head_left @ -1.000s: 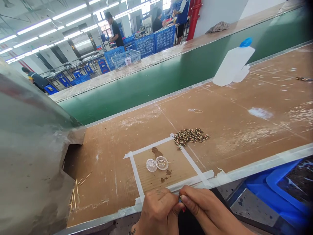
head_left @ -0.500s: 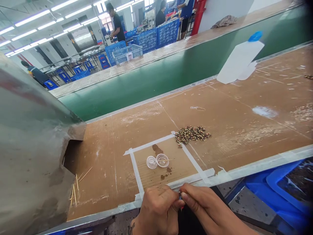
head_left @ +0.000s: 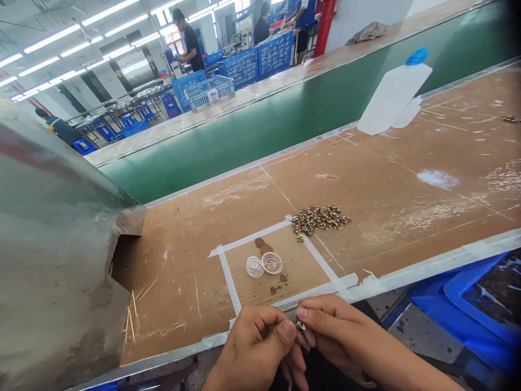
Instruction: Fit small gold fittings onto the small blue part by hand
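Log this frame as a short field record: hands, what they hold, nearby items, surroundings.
left hand: left hand, fingertips pinching a small part
right hand: right hand, pinching the same small part
work surface: brown bench with a taped square
inside square: two small clear cups
at square corner: pile of small parts
far right: white bottle with blue cap
behind: green conveyor belt

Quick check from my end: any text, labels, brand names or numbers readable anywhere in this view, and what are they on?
No text can be read.
Label on the pale crate: too small and blurred.
White bottle with blue cap: no print shows.
Small part pinched between the left hand and right hand: too small for any marking to show.
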`<state>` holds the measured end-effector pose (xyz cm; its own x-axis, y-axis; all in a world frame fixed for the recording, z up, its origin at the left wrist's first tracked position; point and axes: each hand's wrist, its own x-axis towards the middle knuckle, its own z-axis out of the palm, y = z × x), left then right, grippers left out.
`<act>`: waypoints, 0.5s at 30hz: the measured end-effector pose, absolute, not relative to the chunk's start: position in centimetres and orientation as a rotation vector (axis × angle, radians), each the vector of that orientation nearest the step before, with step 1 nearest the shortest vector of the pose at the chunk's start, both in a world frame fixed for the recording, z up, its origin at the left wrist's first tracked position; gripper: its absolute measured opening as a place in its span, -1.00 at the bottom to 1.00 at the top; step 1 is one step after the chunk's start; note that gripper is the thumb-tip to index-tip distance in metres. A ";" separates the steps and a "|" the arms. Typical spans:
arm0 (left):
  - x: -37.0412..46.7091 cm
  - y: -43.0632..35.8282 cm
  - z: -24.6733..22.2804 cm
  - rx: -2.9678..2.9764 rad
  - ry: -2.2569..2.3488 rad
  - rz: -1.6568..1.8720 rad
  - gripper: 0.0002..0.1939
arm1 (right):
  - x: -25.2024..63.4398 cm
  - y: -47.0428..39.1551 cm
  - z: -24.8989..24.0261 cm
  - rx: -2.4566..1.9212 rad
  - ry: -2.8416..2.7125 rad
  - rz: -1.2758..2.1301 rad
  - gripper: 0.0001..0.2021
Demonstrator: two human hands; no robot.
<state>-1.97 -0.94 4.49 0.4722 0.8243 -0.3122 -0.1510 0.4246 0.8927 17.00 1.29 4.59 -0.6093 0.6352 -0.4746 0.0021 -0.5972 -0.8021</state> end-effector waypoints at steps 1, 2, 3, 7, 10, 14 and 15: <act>-2.0 -1.0 4.3 0.895 0.840 0.721 -0.34 | 16.9 1.3 4.7 -1.112 -1.112 2.256 -0.43; -1.9 -1.0 4.1 0.858 0.823 0.726 -0.35 | 16.7 1.3 4.9 -1.133 -1.087 2.269 -0.43; -1.9 -1.0 4.0 0.822 0.813 0.730 -0.36 | 16.6 1.3 5.2 -1.162 -1.059 2.284 -0.42; -1.7 -0.9 3.7 0.717 0.831 0.728 -0.40 | 16.1 1.2 6.2 -1.285 -0.987 2.280 -0.38; -1.5 -0.8 4.0 0.655 0.821 0.699 -0.38 | 15.8 1.0 6.2 -1.340 -0.977 2.233 -0.35; -1.2 -0.4 4.4 0.606 0.838 0.670 -0.36 | 15.5 0.9 5.7 -1.394 -1.027 2.154 -0.33; -1.2 -0.3 4.5 0.597 0.844 0.669 -0.36 | 15.4 0.8 5.5 -1.395 -1.047 2.134 -0.33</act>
